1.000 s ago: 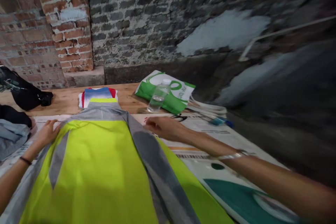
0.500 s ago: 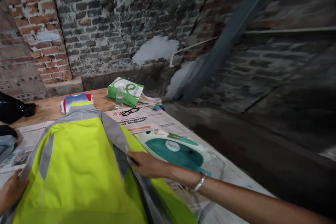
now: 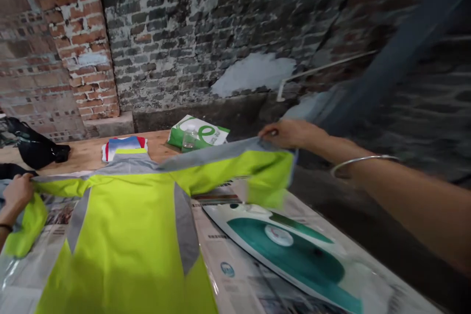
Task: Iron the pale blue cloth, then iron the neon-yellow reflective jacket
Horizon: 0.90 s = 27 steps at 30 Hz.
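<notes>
A neon yellow-green jersey with grey panels [image 3: 121, 235] lies spread on newspaper [image 3: 235, 274], with both sleeves stretched out sideways. My right hand [image 3: 290, 133] is shut on the grey edge of the right sleeve [image 3: 235, 171] near its cuff and holds it raised above the table. My left hand [image 3: 17, 191] grips the left sleeve [image 3: 25, 225] at the far left. A white and teal steam iron [image 3: 290, 250] lies on its side on the newspaper, below my raised right sleeve.
A folded striped shirt [image 3: 124, 148], a water bottle [image 3: 189, 138] and a green-and-white bag [image 3: 209, 132] sit on the wooden table [image 3: 88, 154]. A black bag [image 3: 37, 149] lies at the left. Brick walls [image 3: 184, 34] rise behind, and the floor drops away right of the table edge.
My right hand has lifted the right sleeve and pulled it out to the right. My left hand has moved up to the left sleeve. The sleeve now hides the glasses.
</notes>
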{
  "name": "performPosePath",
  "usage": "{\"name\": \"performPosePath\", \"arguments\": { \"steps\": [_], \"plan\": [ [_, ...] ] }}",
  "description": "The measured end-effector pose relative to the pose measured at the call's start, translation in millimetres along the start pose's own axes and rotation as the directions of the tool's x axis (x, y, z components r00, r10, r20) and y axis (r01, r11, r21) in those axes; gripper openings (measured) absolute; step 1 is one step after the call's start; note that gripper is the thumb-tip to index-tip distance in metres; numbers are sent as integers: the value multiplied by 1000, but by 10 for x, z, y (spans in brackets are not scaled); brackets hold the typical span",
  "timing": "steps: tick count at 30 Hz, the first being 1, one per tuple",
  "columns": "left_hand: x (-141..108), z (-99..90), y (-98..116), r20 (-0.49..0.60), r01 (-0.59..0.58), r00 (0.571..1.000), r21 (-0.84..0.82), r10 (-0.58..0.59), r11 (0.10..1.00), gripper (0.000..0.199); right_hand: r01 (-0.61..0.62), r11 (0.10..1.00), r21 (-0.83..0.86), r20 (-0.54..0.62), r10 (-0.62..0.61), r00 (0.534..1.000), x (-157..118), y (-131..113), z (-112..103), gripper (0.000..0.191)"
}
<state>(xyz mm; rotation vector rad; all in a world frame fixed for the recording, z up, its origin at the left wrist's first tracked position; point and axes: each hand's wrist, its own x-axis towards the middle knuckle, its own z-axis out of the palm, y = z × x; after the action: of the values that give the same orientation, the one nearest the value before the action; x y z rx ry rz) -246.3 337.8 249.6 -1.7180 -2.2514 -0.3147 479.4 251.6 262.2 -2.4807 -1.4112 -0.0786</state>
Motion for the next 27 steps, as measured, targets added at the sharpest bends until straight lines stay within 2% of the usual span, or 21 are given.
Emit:
{"name": "performPosePath", "arguments": {
  "steps": [3,5,7,9,10,12,13,14,16,18,19,20,22,24,27],
  "plan": [
    [38,97,207,52,35,998,46,-37,998,36,-112,973,-201,137,141,981,61,202,340,16],
    [-70,220,339,87,-7,996,46,3,999,36,-126,957,-261,162,172,972,-11,270,482,16],
    [-278,366,424,124,-77,989,25,74,997,41,-93,966,-241,204,144,968,-169,316,526,18],
    [-580,508,422,184,-137,973,-5,136,990,47,29,988,-152,200,2,980,-452,352,507,35],
    [-760,567,381,226,-159,961,-16,159,987,50,115,988,-98,153,-99,983,-655,362,494,49],
    [-1156,638,231,313,-165,931,-90,185,982,54,303,952,43,-4,-303,953,-1208,354,491,72],
    [-1360,646,132,351,-151,917,-136,190,979,56,371,919,136,-63,-366,929,-1552,331,511,77],
    [-1557,637,27,379,-125,906,-182,187,975,58,416,875,248,-60,-414,908,-1929,295,550,75],
    [-1900,588,-178,394,-49,905,-276,159,960,63,392,772,501,106,-504,857,-2702,184,702,59],
    [-2144,528,-341,383,21,915,-349,122,937,67,301,721,624,252,-550,796,-3358,37,938,53],
    [-2227,505,-399,376,50,920,-382,106,923,67,244,733,634,286,-517,807,-3603,-41,1071,54],
    [-2288,486,-440,371,68,924,-406,96,911,67,196,755,626,289,-458,841,-3790,-117,1198,54],
    [-2362,467,-468,362,66,927,-417,99,907,63,126,788,602,267,-347,899,-4013,-261,1408,56],
    [-2410,469,-434,341,39,933,-413,115,910,56,81,823,562,228,-249,941,-4110,-392,1534,60],
    [-2492,491,-309,301,13,946,-399,117,917,46,54,851,522,186,-176,967,-4144,-558,1589,62]
  ]
}}
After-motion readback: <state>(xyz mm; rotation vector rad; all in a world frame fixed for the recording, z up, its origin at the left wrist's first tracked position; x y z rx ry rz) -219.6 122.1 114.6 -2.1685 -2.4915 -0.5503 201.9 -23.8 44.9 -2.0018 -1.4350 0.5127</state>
